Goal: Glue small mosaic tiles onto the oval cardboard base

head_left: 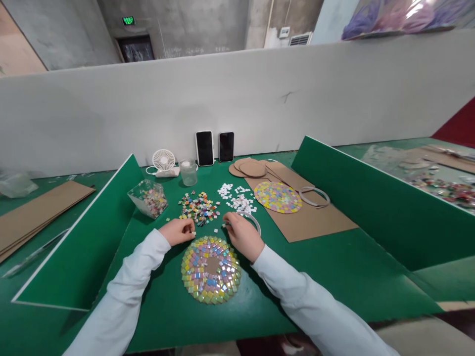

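Note:
A round mosaic disc (211, 270) lies on the green table, covered in yellow, green, pink and blue tiles around a bare brown centre. At its upper left edge, my left hand (178, 232) is pinched on a small pale tile (193, 233). My right hand (243, 236) is above the disc's upper right, fingers closed at a tiny piece (224, 226) that is too small to make out. One loose whitish tile (215, 231) sits between the hands. Beyond them is a pile of mixed coloured tiles (200, 207), with white pieces (241, 201) to its right.
A tile-filled clear container (148, 199), small fan (164, 161), glass (188, 173) and two phones (205, 148) stand behind. On the right are cardboard (319, 223), another mosaic disc (278, 197) and a white ring (314, 196). Green dividers (363, 198) flank the workspace.

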Demonstrator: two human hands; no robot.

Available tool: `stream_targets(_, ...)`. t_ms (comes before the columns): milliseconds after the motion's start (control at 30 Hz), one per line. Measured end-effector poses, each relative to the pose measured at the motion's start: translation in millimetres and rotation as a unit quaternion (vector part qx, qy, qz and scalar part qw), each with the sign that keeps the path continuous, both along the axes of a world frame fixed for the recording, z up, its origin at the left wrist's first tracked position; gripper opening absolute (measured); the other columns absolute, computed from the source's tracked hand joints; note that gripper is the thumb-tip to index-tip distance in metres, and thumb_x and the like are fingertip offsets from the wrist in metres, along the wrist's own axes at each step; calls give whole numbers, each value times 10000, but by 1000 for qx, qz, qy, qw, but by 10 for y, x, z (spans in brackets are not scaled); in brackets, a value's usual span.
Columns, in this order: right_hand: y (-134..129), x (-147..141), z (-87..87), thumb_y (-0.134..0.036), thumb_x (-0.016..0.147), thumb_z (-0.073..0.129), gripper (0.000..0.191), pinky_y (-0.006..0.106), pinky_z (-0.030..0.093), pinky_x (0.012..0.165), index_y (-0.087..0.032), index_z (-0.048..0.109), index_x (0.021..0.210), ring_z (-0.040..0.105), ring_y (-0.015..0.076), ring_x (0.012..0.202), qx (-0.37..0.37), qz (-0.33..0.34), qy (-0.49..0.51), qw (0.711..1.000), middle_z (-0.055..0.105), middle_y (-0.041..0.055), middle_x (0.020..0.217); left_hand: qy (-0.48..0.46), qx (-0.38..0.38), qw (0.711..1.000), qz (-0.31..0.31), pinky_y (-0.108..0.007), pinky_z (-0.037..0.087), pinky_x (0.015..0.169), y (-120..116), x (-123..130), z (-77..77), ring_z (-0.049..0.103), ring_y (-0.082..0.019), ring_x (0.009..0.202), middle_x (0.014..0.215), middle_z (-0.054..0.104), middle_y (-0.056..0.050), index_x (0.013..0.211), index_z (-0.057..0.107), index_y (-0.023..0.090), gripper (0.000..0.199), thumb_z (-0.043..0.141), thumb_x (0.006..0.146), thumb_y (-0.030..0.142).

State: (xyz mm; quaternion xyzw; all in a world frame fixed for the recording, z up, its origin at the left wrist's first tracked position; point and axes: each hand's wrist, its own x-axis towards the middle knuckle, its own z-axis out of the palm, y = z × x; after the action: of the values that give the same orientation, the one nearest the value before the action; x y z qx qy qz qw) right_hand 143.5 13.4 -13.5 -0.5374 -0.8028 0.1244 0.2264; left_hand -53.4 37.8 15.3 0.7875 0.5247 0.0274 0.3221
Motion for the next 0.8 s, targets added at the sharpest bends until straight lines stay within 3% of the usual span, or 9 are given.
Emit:
stream_targets(233, 37, -32, -74, -68, 724, 374, 171, 222, 341, 629, -149, 461, 848, 490, 159, 778, -4, 5, -28, 1000, 548, 58, 830, 48, -7, 999, -25, -192, 272, 489, -6, 8, 46, 360, -90, 485, 492, 359, 70, 618, 391, 182, 73, 460, 601, 169)
stream_targets(500, 59, -26, -65, -74, 730, 363, 155, 211, 332, 600, -157, 457, 822, 503, 146, 740, -16, -7, -7, 1000, 552, 54, 813, 20, 6, 1000, 15, -190, 294, 507, 8, -27, 36, 380, -86, 495, 508, 383, 73, 629, 361, 187, 78, 432, 610, 163)
stream_targets(700, 42, 0, -35, -98, 699, 378, 105, 227, 340, 567, -169, 438, 748, 496, 142, 637, -46, -16, 105, 993, 530, 20, 685, -53, 85, 995, 16, -199, 304, 493, -51, 94, 35, 394, -96, 487, 507, 385, 60, 674, 411, 182, 51, 410, 674, 233)
stream_targets(800, 41, 9, 1, -136, 691, 389, 64, 219, 345, 515, -181, 422, 722, 467, 118, 531, -92, -9, 209, 973, 460, -31, 569, -75, 157, 985, -11, -212, 334, 515, -136, 232, -11, 422, -105, 525, 604, 445, 25, 747, 454, 171, 100, 415, 699, 250)
